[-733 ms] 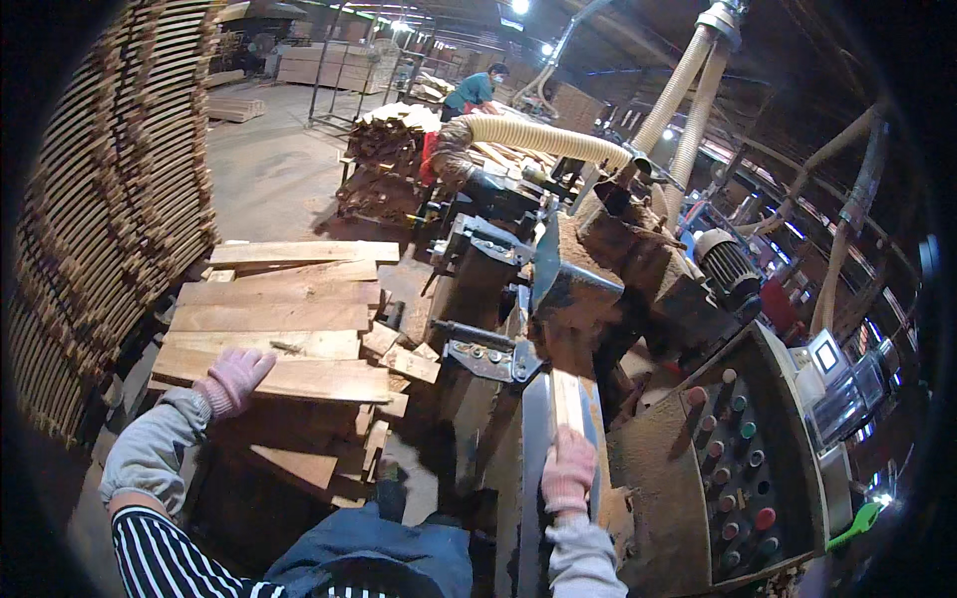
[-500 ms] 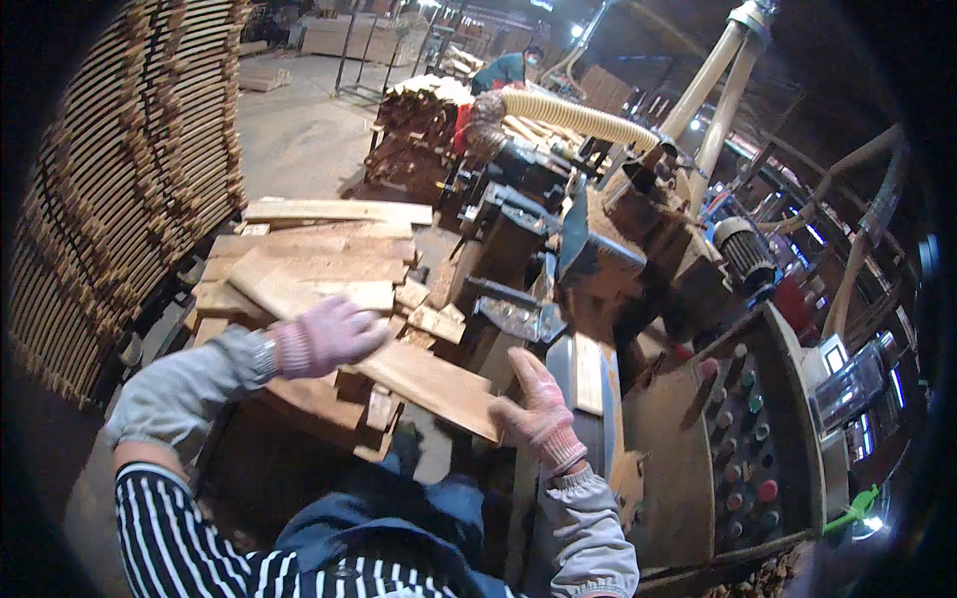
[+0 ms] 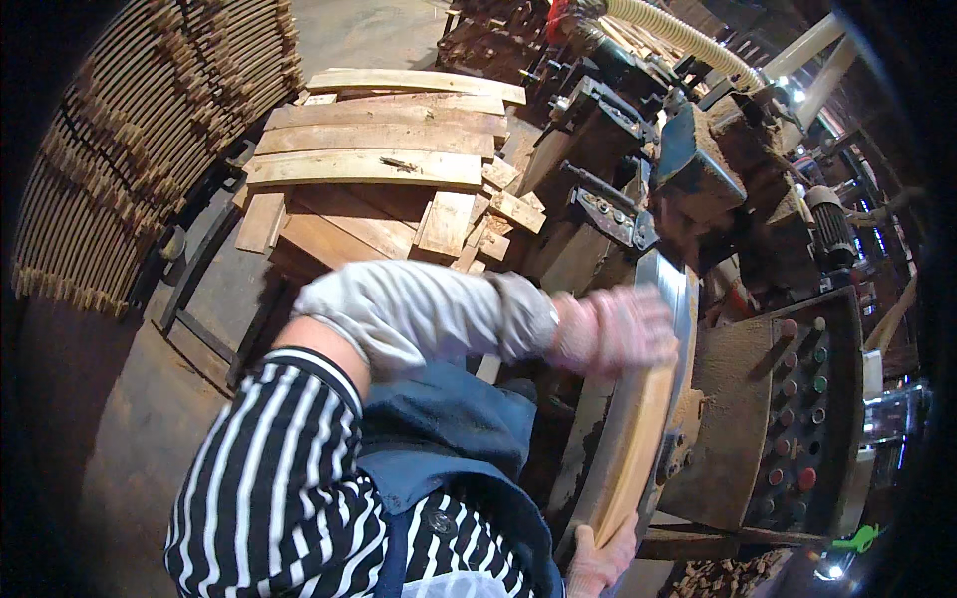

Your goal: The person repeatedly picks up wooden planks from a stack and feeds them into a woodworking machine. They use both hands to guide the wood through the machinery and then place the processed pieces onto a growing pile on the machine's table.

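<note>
A wooden board (image 3: 635,439) lies lengthwise along the metal bed (image 3: 596,448) of a woodworking machine at my right. My left hand (image 3: 620,331), in a pinkish knit glove, reaches across my body and grips the board's far part, its fingers slightly blurred over the wood. At the board's near end my right hand (image 3: 603,560), gloved alike, holds it with the thumb on the edge; the picture's lower rim cuts off part of that hand. A pile of boards (image 3: 369,138) rests to the far left of the machine.
Short wood offcuts (image 3: 516,211) lie beside the pile. A tall stack of wooden strips (image 3: 150,149) stands at left. The machine's blue-grey guard (image 3: 698,164) is ahead of the board, and a panel of buttons (image 3: 805,419) is at right. Pale ribbed hose (image 3: 683,38) runs behind.
The board, earlier held slantwise between both hands beside the pile, now lies along the machine bed. My left hand has swung right and my right hand has come nearer to me. The view has shifted too.
</note>
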